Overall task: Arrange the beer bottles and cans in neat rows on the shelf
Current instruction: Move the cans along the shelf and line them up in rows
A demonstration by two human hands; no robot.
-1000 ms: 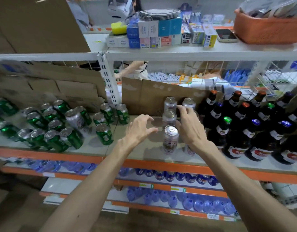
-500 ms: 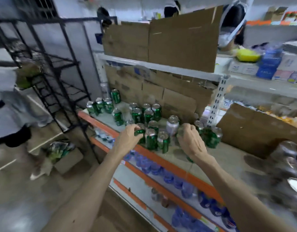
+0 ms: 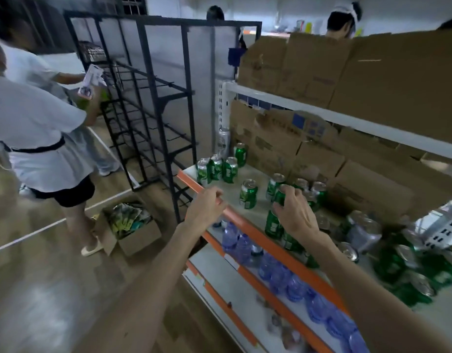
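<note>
Since half a second ago your view has swung to the left, and your left hand [image 3: 207,210] has left the front cans. It now hangs over the orange edge [image 3: 245,225] of the shelf [image 3: 258,171], its grip curled together and holding nothing. The grip of your right hand [image 3: 297,215] is clamped from above on a green can [image 3: 280,196], which stands at the middle of the frame among other green cans.

One single can [image 3: 248,193] stands just left of it. A group of three cans [image 3: 217,169] stands near the left end of the shelf, with a silver can [image 3: 223,141] behind in the corner. At the right, more cans [image 3: 403,263] are blurred.

Cardboard [image 3: 372,72] lines the back of the shelf and the board above. Water bottles [image 3: 278,273] lie on the lower shelf. In the upper left stands a black metal rack [image 3: 156,110]. A person in a white shirt [image 3: 34,128] is at the left, on the wooden floor [image 3: 41,289], near an open cardboard box [image 3: 133,233].
</note>
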